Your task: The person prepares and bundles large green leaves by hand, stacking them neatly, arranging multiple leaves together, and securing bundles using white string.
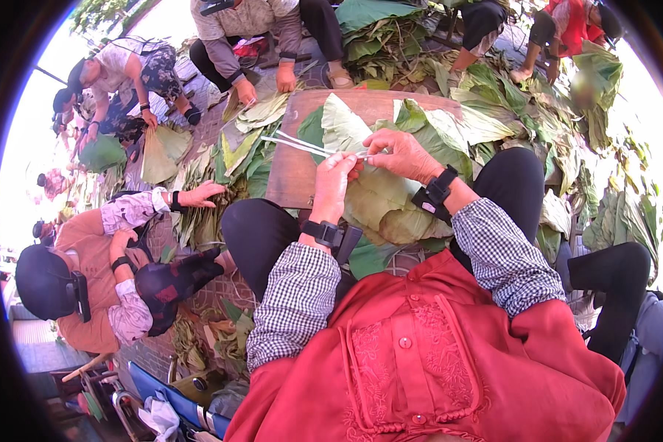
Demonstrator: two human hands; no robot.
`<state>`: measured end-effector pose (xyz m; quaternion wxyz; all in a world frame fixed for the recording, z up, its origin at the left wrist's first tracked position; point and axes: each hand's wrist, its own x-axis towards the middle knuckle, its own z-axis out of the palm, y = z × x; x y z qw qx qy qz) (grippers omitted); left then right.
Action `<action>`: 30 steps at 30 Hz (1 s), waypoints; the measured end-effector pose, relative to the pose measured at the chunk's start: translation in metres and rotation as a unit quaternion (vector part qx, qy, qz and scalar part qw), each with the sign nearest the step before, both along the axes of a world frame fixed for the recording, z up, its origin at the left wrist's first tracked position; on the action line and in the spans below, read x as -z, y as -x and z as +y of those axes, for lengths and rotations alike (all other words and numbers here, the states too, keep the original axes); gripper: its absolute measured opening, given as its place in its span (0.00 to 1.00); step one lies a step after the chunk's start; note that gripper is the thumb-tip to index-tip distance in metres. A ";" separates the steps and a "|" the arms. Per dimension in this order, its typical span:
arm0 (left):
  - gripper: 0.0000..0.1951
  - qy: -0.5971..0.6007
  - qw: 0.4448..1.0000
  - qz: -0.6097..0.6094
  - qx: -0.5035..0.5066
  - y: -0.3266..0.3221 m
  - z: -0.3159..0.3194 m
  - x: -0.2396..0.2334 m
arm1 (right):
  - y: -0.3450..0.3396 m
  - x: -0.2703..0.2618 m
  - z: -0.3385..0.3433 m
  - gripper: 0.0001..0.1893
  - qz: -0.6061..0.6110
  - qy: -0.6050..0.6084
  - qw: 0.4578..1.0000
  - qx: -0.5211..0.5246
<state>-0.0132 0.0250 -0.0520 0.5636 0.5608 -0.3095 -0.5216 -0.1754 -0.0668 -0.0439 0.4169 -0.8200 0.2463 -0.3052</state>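
Note:
White flat strips [301, 144] run between my two hands, their loose ends pointing left over a brown wooden board [283, 179]. My left hand [334, 179] pinches them between thumb and fingertips. Close beside it, my right hand [403, 156] grips the same strips near their other end, fingers curled. Under and around my hands lie large pale green lotus leaves [387, 193], partly on the board and partly over my lap. One whitish leaf [343, 122] stands up behind the strips. My fingers hide the place where the strips meet.
Heaped leaves [492, 99] cover the ground to the right and beyond the board. A person in an orange vest [94, 276] crouches at left, one hand stretched towards a leaf stack [199, 215]. Across the board another person [248, 38] handles leaves. A blue chair [166, 395] stands at lower left.

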 end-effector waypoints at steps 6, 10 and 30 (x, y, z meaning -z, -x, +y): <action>0.09 -0.017 0.997 -0.069 -0.003 -0.002 0.001 0.010 | 0.012 -0.023 -0.009 0.08 0.035 -0.254 0.966 -0.025; 0.08 -0.006 0.992 -0.122 -0.007 -0.003 0.003 0.011 | 0.030 -0.045 -0.015 0.11 0.088 -0.360 0.927 -0.064; 0.08 -0.021 0.998 -0.057 0.009 -0.005 0.005 0.014 | 0.005 -0.020 0.006 0.14 -0.042 -0.276 0.954 -0.108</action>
